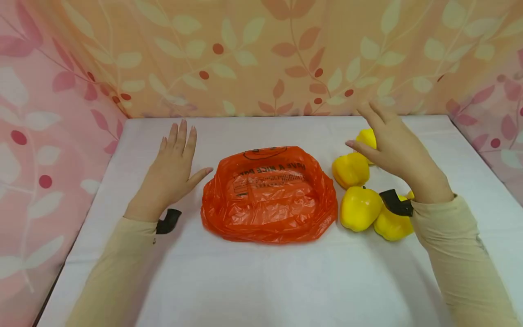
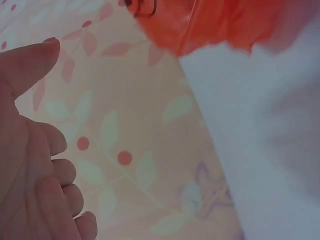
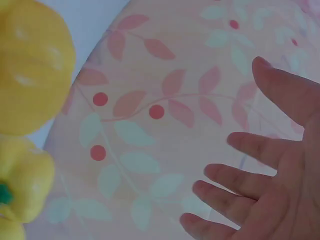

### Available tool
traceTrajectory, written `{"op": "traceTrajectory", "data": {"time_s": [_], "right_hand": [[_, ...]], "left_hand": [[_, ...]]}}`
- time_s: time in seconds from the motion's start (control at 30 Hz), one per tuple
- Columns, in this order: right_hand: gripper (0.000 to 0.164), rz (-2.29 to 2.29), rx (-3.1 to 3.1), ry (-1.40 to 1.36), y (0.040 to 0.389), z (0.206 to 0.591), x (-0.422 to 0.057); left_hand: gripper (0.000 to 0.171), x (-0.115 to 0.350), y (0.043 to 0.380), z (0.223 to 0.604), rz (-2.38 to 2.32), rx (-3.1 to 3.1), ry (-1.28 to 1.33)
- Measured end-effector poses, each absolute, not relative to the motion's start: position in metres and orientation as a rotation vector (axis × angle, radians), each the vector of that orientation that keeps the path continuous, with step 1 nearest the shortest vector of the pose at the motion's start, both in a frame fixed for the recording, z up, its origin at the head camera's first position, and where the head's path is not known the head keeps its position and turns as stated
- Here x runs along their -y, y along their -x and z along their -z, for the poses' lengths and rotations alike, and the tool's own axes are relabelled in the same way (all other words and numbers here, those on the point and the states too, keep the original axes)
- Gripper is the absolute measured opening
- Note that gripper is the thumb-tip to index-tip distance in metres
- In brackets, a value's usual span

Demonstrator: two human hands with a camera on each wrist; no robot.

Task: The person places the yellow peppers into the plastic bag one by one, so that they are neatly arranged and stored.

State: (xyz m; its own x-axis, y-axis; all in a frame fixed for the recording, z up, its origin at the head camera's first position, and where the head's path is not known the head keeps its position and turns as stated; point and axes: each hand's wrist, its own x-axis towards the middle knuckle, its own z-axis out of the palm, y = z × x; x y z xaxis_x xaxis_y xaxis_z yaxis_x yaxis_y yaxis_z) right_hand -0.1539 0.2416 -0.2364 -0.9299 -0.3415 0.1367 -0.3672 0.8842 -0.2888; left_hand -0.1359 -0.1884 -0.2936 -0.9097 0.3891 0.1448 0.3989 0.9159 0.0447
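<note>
A red plastic bag (image 1: 269,200) lies spread on the white table, its mouth opened wide and dark printing showing inside. To its left is my left hand (image 1: 171,170), fingers extended and thumb toward the bag, holding nothing. Several yellow bell peppers (image 1: 360,209) are grouped right of the bag, the nearest ones close to its edge. My right hand (image 1: 398,145) hovers over the back of that group with fingers spread and nothing in it; the hand and sleeve partly hide some peppers. In the right wrist view, yellow peppers (image 3: 32,70) appear at the left, apart from the fingers.
The table (image 1: 245,281) is covered in white cloth. Leaf-patterned curtains (image 1: 261,59) hang behind it and on both sides. A black wrist mount (image 1: 168,221) shows at the left cuff, and another black mount (image 1: 395,203) at the right cuff.
</note>
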Motion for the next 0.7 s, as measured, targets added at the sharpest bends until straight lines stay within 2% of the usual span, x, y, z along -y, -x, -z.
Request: {"op": "traceTrajectory", "data": {"time_s": [0.3, 0.7], "right_hand": [[0.077, -0.719, 3.095, -0.325, 0.104, 0.269, -0.270], [0.066, -0.725, 3.272, -0.305, 0.088, 0.299, -0.282]], "left_hand": [[0.086, 0.176, 0.107, 0.330, 0.180, 3.040, 0.680], [0.078, 0.168, 0.093, 0.351, 0.362, 3.057, 0.646]]}}
